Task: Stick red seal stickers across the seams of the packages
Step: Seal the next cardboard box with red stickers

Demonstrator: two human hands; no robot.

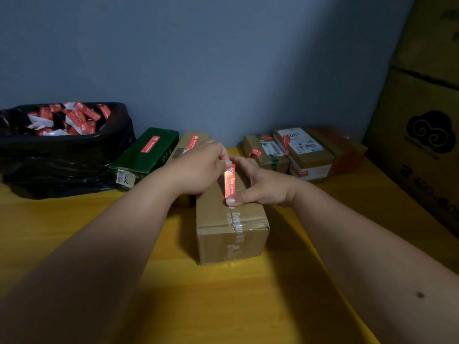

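A long brown cardboard box lies lengthwise on the yellow table, with a taped seam running along its top. A red seal sticker stands over that seam, held at both ends. My left hand pinches the sticker's far end. My right hand holds the near end, its thumb pressing it down onto the box top.
A black bag with several red stickers and white backings sits at the back left. A green box and a tan box, each with a red sticker, lie behind. Several sealed parcels stand back right. Large cartons rise at right.
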